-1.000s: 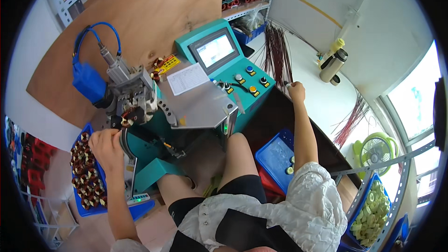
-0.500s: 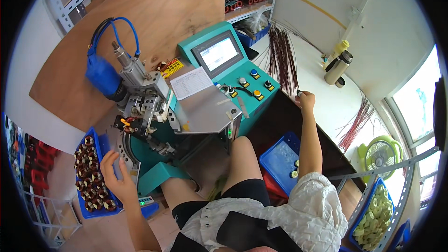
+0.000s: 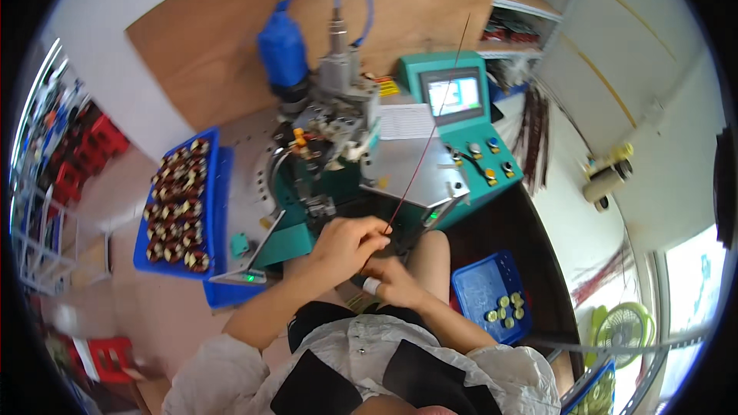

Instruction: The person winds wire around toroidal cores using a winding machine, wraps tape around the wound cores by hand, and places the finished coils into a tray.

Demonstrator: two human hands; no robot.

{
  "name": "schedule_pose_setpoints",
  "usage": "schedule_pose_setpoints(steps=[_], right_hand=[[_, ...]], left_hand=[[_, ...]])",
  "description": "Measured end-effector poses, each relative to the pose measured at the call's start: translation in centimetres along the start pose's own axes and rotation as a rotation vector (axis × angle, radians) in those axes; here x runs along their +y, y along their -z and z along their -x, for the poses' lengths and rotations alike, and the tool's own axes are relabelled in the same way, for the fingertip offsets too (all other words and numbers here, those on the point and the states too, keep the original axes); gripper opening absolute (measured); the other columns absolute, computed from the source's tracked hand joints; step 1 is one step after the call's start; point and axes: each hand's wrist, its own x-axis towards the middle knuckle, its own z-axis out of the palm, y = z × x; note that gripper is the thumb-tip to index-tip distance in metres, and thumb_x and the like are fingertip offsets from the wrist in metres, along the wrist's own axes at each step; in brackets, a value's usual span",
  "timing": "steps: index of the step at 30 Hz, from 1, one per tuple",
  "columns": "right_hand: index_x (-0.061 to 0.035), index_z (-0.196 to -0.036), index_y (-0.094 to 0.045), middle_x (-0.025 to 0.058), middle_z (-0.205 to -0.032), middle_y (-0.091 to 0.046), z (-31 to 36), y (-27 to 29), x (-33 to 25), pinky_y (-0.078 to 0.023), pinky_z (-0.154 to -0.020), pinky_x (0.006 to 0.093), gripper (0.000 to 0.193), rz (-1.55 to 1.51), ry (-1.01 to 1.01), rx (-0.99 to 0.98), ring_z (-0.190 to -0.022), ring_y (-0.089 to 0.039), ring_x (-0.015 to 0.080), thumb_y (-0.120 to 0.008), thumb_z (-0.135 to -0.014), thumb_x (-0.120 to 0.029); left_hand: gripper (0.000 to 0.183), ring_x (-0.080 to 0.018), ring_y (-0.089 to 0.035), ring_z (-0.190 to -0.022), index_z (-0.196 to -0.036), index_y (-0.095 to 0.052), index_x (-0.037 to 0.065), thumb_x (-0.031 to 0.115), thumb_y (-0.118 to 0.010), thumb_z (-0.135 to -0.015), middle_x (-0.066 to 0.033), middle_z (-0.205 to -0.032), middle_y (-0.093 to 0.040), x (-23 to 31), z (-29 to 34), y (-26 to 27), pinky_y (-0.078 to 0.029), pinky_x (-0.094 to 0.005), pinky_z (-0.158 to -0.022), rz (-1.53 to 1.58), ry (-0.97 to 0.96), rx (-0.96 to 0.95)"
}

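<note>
In front of my lap both hands are close together. My left hand (image 3: pixel 350 246) is closed, its thumb and finger pinching a long thin dark red wire (image 3: pixel 416 173) that slants up and right, across a metal cover (image 3: pixel 403 169) and past the control panel. Just below it is my right hand (image 3: pixel 393 283), with a white wrap on one finger. Its fingers are curled and partly hidden behind the left hand, so what they grip does not show. Ahead stands a machine (image 3: pixel 338 77) with a blue motor housing (image 3: pixel 283 54) and metal clamps.
Left, a blue tray (image 3: pixel 140 255) holds rows of wound copper coils. Right, another blue tray (image 3: pixel 470 292) has several pale green round parts. A teal control box (image 3: pixel 480 192) carries a screen and buttons. Wire bundles (image 3: pixel 536 138), a flask (image 3: pixel 607 182) and a green fan (image 3: pixel 624 336) are further right.
My right hand has come from the wire bundle on the right to my lap. My left hand has moved right from beside the coil tray, and a red wire is now held. The view has shifted.
</note>
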Motion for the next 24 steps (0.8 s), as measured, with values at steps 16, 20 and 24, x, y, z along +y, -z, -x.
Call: schedule_pose_setpoints(steps=[16,20,24], right_hand=[[0.002,-0.102,-0.067,0.0164,-0.084,-0.07,-15.8,4.0,-12.6,-0.053,-0.069,0.0326,0.029,0.498,0.387,0.288,-0.074,-0.069,0.0221,-0.059,-0.075,0.006],[0.0027,-0.1,-0.066,0.0167,-0.084,-0.07,-16.3,4.2,-11.3,-0.054,-0.067,0.0334,0.028,0.524,0.436,0.292,-0.074,-0.07,0.0237,-0.058,-0.073,0.007],[0.0025,-0.099,-0.066,0.0172,-0.085,-0.07,-16.3,3.8,-11.5,-0.054,-0.067,0.034,0.028,0.517,0.478,0.29,-0.075,-0.07,0.0246,-0.058,-0.072,0.008]], left_hand=[[0.007,-0.0076,-0.061,-0.072,-0.088,-0.061,-0.003,0.003,-0.066,-0.087,-0.0023,-0.077,-0.064,3.7,-5.8,14.3,-0.049,-0.0224,-0.066,0.106,-0.194,0.339],[0.007,-0.007,-0.06,-0.07,-0.088,-0.061,-0.003,0.003,-0.066,-0.087,-0.0026,-0.074,-0.064,3.2,-5.7,13.9,-0.048,-0.0221,-0.064,0.13,-0.175,0.347],[0.007,-0.0064,-0.06,-0.069,-0.087,-0.062,-0.002,0.003,-0.066,-0.087,-0.0026,-0.073,-0.064,2.9,-5.5,13.8,-0.048,-0.0224,-0.062,0.083,-0.202,0.398]])
